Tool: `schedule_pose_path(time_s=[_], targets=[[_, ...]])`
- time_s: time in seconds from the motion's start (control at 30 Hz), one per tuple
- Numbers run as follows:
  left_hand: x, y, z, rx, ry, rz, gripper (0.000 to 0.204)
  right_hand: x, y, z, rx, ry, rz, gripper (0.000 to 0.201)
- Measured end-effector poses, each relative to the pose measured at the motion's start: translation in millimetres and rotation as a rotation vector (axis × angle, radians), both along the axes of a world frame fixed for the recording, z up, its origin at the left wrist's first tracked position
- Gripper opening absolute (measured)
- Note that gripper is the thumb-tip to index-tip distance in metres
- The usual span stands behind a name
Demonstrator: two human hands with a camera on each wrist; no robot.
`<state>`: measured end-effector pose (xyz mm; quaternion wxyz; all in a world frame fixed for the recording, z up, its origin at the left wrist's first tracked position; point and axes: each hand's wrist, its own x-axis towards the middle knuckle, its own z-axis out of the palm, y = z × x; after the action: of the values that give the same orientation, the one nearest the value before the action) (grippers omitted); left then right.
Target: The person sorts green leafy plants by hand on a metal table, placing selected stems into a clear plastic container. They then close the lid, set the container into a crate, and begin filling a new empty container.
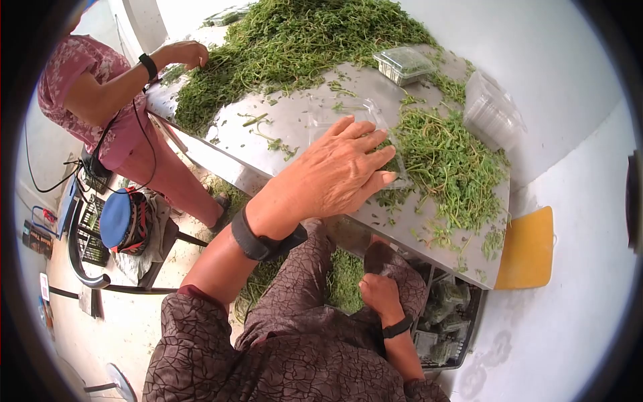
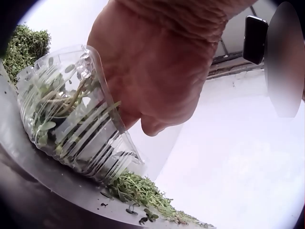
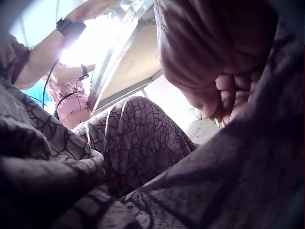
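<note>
The left hand (image 1: pixel 335 167) reaches palm-down across the table's (image 1: pixel 231 134) near edge, fingers extended over the clear plastic box (image 2: pixel 93 160). The right hand (image 1: pixel 382 293) — low by the thigh, curled — pinches a green stem (image 3: pixel 218 122). Heaped greens (image 1: pixel 455 154) crowd the box's right; bare metal shows left.

Head camera overlooks the container (image 2: pixel 71 119); left-wrist's sits closer.
</note>
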<state>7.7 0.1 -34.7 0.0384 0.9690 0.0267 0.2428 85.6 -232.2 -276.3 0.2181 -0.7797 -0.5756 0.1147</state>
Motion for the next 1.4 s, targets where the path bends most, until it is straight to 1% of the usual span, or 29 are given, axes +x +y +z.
schedule_pose_path(time_s=[0.07,0.1,0.17,0.3,0.37,0.4,0.47,0.5,0.53,0.6,0.67,0.73,0.77,0.9,0.97,1.0,1.07,1.1,1.13,1.23,1.27,1.4], targets=[[5,0,1,-0.081,0.075,-0.013,0.036,1,0,-2,-0.008,0.034,-0.010,0.020],[7,-1,1,-0.080,0.077,-0.015,0.036,1,-1,-3,-0.006,0.036,-0.012,0.020],[12,-4,4,-0.060,0.236,0.081,0.036,1,0,-3,0.015,0.059,-0.018,0.020],[13,-6,8,-0.101,0.307,0.127,0.042,1,-1,-4,0.012,0.059,-0.012,0.020],[8,3,7,-0.241,0.071,0.021,0.049,1,-2,-4,0.017,0.044,-0.020,0.020],[4,9,9,-0.237,0.073,0.023,0.049,0,-1,-3,0.020,0.046,-0.019,0.020],[-7,18,13,-0.287,-0.082,0.034,0.056,-1,-1,1,0.003,0.052,-0.022,0.019],[-13,16,23,-0.304,-0.070,0.050,0.059,-1,-1,1,0.006,0.051,-0.021,0.019],[-17,19,22,-0.299,-0.072,0.052,0.059,-1,-1,1,-0.011,0.046,-0.020,0.019],[-20,26,12,-0.273,0.017,0.045,0.061,-1,1,0,-0.023,0.036,-0.017,0.019],[-21,25,6,-0.253,0.012,0.026,0.059,0,0,-1,-0.038,0.023,-0.012,0.020],[-22,25,4,-0.326,0.085,-0.009,0.054,0,-1,-2,-0.052,0.008,-0.007,0.020],[-22,25,4,-0.308,0.069,-0.012,0.051,0,-1,-3,-0.068,-0.001,0.001,0.020],[-22,26,3,-0.303,0.060,0.011,0.052,-1,-1,-2,-0.081,-0.001,-0.013,0.020],[-26,29,3,-0.263,-0.163,0.027,0.050,-1,-2,-3,-0.072,0.001,-0.019,0.018],[-30,28,6,-0.264,-0.166,0.027,0.050,-2,-2,-3,-0.074,-0.002,-0.019,0.018],[-43,24,13,-0.441,-0.256,0.020,0.048,-2,-4,-2,-0.072,-0.017,-0.013,0.018],[-49,24,9,-0.389,-0.309,0.052,0.041,-1,-4,-3,-0.074,-0.022,-0.012,0.018],[-56,23,5,-0.391,-0.313,0.051,0.041,-2,-4,-3,-0.081,-0.015,-0.006,0.019],[-78,13,-13,-0.480,-0.474,-0.004,0.029,-4,-3,2,-0.090,-0.005,-0.018,0.021],[-85,8,-21,-0.481,-0.479,-0.004,0.029,-6,-2,4,-0.092,0.006,-0.027,0.021],[-108,-12,-47,-0.486,-0.361,-0.125,0.022,-8,-3,14,-0.071,0.042,-0.054,0.019]])
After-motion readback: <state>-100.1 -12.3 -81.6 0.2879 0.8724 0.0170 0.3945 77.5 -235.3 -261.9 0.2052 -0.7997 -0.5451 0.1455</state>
